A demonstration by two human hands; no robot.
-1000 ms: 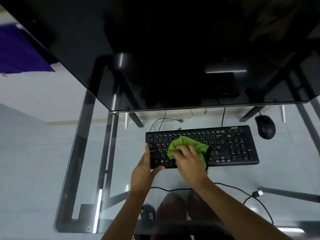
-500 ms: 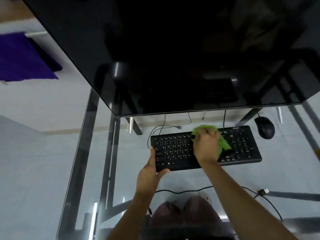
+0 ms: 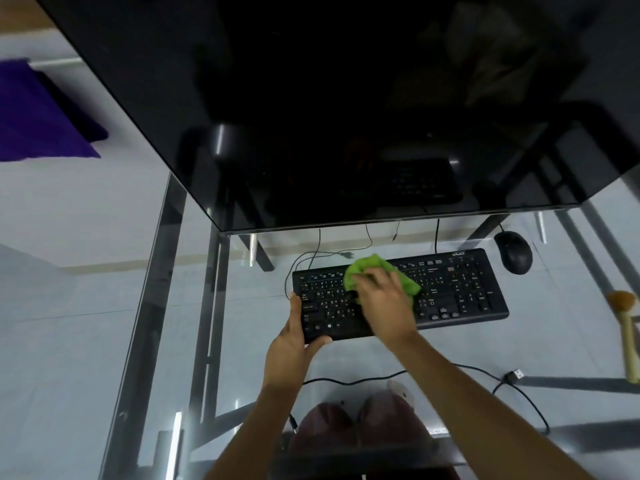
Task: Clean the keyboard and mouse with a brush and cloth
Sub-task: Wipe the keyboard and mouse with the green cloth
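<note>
- I see the black keyboard (image 3: 401, 294) lying flat on the glass desk (image 3: 104, 306), just in front of the lower edge of the dark monitor (image 3: 311, 116).
- Left hand (image 3: 294, 344) grips the keyboard's near-left corner: thumb lies along the left end, fingers curl under the front edge.
- Right hand (image 3: 384, 299) lies on the middle-left key area, fingers bent down over a green cloth (image 3: 374, 271), pressing it onto the keys. Cloth is bunched; it shows beyond the fingertips toward the function row and on the hand's right side.
- I cannot tell whether the thumb pinches the cloth; it is hidden under the palm.
- Black mouse (image 3: 513, 251) sits on the desk just beyond the keyboard's far-right corner, apart from it, cord running back under the monitor.
- Brush (image 3: 625, 327) lies at the right edge of frame, well right of the keyboard: tan bristle head toward the monitor, pale handle toward me. Neither hand touches it.
- A black cable (image 3: 381, 375) loops across the glass in front of the keyboard and ends in a loose USB plug (image 3: 516, 374) on the right.
- Through the glass: metal desk frame, pale floor, my knees in dark red cloth below.
- Purple fabric (image 3: 38, 116) at far left, off the desk.
</note>
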